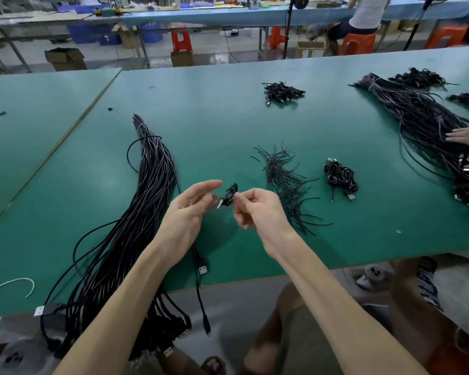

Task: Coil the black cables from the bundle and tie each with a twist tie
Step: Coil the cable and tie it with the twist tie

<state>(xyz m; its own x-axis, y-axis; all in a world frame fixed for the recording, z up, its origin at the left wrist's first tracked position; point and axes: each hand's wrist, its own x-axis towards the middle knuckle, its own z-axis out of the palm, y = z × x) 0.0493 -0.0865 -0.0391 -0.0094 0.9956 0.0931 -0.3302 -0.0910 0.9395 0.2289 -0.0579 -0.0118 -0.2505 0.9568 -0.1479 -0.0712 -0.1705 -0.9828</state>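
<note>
The right hand is pinching a small coiled cable in curled fingers above the surface. The left hand is hovering just beside the coil, fingers straight and empty. The bundle is lying left of the left hand, and the twist ties right of the right hand.

Green tabletop, with a seam to a second one on the left. A white curved strip lies near the front left edge, and a small white ring near the front right.

On the floor beyond:
- open cardboard box
- red plastic stool
- blue bins under a long blue-topped bench

A person in a white shirt sits on an orange stool at that bench. A black stand pole is on the near side of the bench.
</note>
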